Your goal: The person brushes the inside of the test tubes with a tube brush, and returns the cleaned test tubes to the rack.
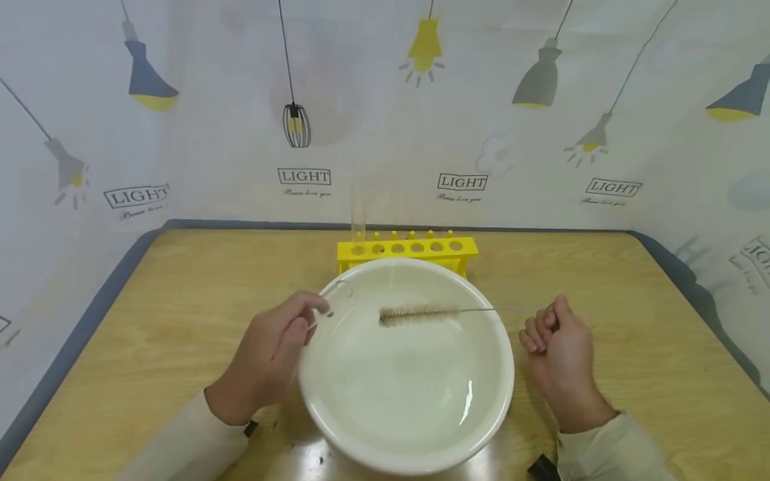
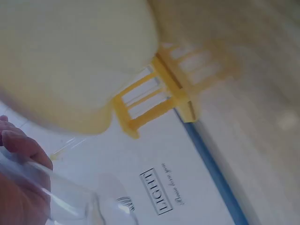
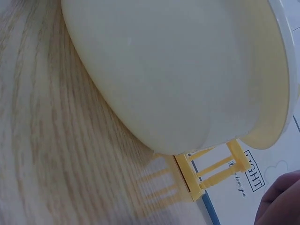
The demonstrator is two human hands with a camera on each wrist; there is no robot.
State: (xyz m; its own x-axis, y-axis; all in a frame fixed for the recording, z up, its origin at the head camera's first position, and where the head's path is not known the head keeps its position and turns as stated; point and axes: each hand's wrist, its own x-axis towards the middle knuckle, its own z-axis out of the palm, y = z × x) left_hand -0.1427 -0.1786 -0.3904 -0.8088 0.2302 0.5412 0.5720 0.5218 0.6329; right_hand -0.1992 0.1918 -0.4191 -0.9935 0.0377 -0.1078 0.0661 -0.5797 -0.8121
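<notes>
My left hand (image 1: 271,354) is at the left rim of a white basin (image 1: 510,374) and holds a clear glass test tube (image 2: 70,197). The tube is faint in the head view and plainer in the left wrist view. On the basin's right side, my right hand (image 1: 562,347) pinches the thin wire handle of a test tube brush (image 1: 419,314). The brush's tan bristles lie level over the basin and point left, toward the tube. Only a corner of the right hand shows in the right wrist view, and the brush is out of sight there.
Behind the basin stands a yellow test tube rack (image 1: 409,248), partly hidden by the rim. One clear tube (image 1: 358,224) stands upright in its leftmost hole. A wooden table (image 1: 198,300) lies under everything, and a wall cloth printed with lamps (image 1: 385,133) hangs behind.
</notes>
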